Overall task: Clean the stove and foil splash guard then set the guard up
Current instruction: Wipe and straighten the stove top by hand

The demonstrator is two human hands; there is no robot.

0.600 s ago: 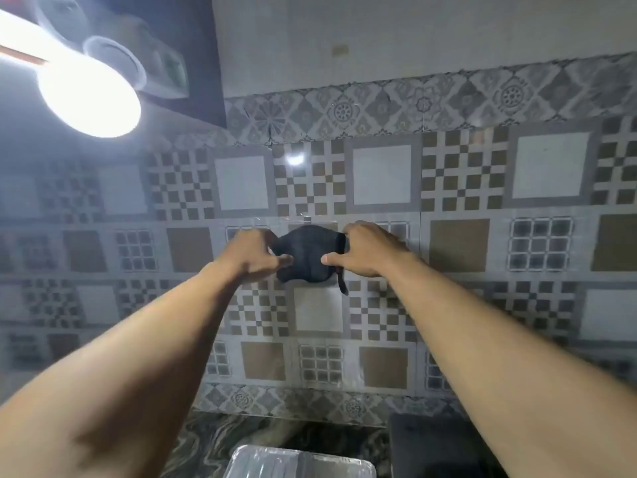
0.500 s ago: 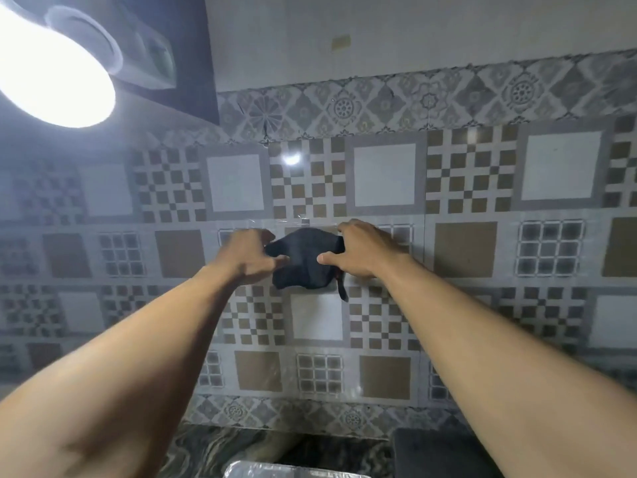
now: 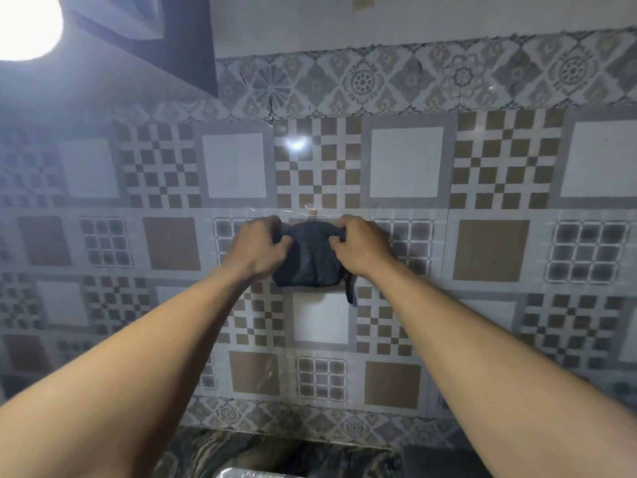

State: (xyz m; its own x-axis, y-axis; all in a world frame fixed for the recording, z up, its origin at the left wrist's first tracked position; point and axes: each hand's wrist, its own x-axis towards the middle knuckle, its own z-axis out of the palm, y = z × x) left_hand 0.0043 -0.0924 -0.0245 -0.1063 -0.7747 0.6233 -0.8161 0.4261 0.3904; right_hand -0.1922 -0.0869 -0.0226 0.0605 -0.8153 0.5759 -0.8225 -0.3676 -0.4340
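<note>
A dark grey cloth (image 3: pixel 312 258) is held up against the patterned tile wall (image 3: pixel 406 167), just under a small hook (image 3: pixel 313 212) on a clear adhesive patch. My left hand (image 3: pixel 258 248) grips the cloth's upper left edge. My right hand (image 3: pixel 362 244) grips its upper right edge. A loose strip of the cloth hangs down at its lower right. A sliver of the foil splash guard (image 3: pixel 241 473) shows at the bottom edge. The stove is out of view.
A bright lamp (image 3: pixel 24 25) glares at the top left beside a dark cabinet (image 3: pixel 186 36). A marbled dark counter (image 3: pixel 241 450) runs under the wall. A black flat object (image 3: pixel 434 460) sits at the bottom right.
My view has tilted up a little, so the lamp slid to the upper left and less of the foil guard shows. Both hands keep hold of the cloth near the hook.
</note>
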